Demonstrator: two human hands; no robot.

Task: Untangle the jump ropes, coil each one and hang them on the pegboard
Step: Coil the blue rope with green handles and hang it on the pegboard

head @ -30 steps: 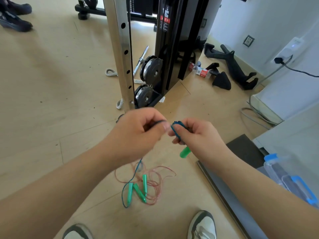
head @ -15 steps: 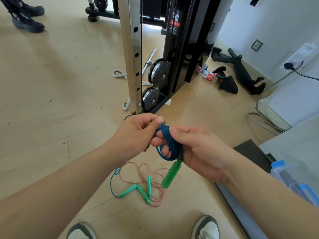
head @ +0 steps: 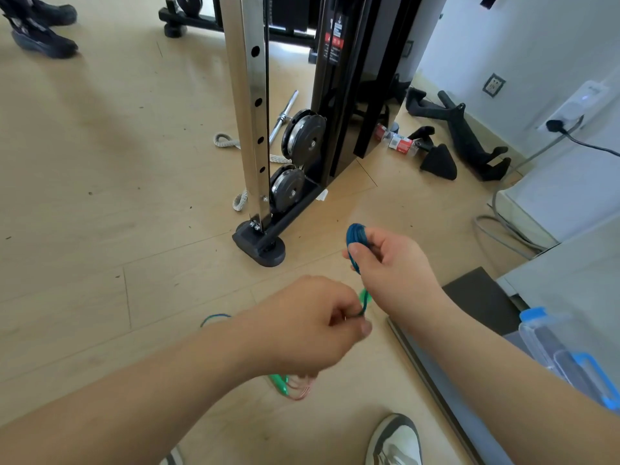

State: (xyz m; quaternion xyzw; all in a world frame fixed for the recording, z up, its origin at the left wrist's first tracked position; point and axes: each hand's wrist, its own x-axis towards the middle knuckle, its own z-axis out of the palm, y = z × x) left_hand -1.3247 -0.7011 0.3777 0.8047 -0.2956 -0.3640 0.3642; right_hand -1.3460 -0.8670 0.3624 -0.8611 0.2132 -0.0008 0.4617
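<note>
Left hand (head: 312, 327) has dropped apart over wood floor (head: 134, 196), pinching blue rope (head: 216, 316); right hand (head: 389, 260) grips its coil (head: 356, 234).

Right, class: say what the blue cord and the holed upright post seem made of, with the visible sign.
The blue cord: probably plastic, smooth, faintly glossy; it bends into tight loops. The upright post: metal, polished; bright reflections, round holes.
</note>
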